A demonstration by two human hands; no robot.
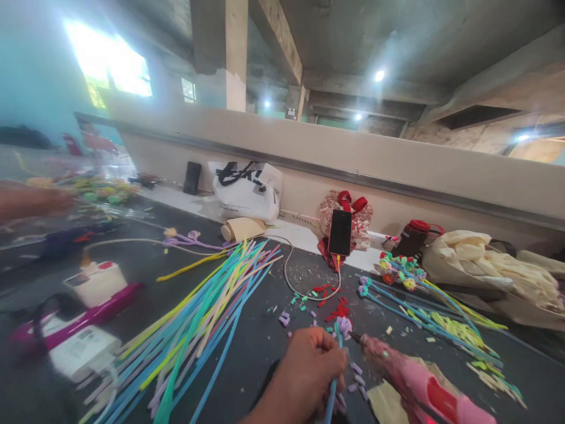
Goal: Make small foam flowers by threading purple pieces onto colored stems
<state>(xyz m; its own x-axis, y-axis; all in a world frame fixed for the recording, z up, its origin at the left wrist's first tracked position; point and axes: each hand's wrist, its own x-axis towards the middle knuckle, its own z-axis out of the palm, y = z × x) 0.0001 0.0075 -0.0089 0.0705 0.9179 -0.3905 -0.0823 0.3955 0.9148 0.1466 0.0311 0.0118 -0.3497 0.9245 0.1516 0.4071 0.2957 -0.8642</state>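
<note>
My left hand [309, 368] comes in from the bottom edge, thumb and fingers closed round a blue chenille stem [332, 400]. At the stem's upper end sits a small lilac flower [345, 327]. Just right of it is the dark nozzle of a pink glue gun [399, 371], its body running down to the bottom right corner. Whether the nozzle touches the flower I cannot tell. My right hand does not show, and the glue gun's rear end is cut off by the frame. Short lilac pieces [357, 377] and red pieces [339, 309] lie around the hand.
Many coloured chenille stems [207, 312] fan out on the left. Stems with flower heads [401, 274] lie right. A phone [340, 232] on a cable leans against a patterned bag [326, 206]. Power adapters [83, 353] stand left. Another person's blurred hand [35, 200] reaches in.
</note>
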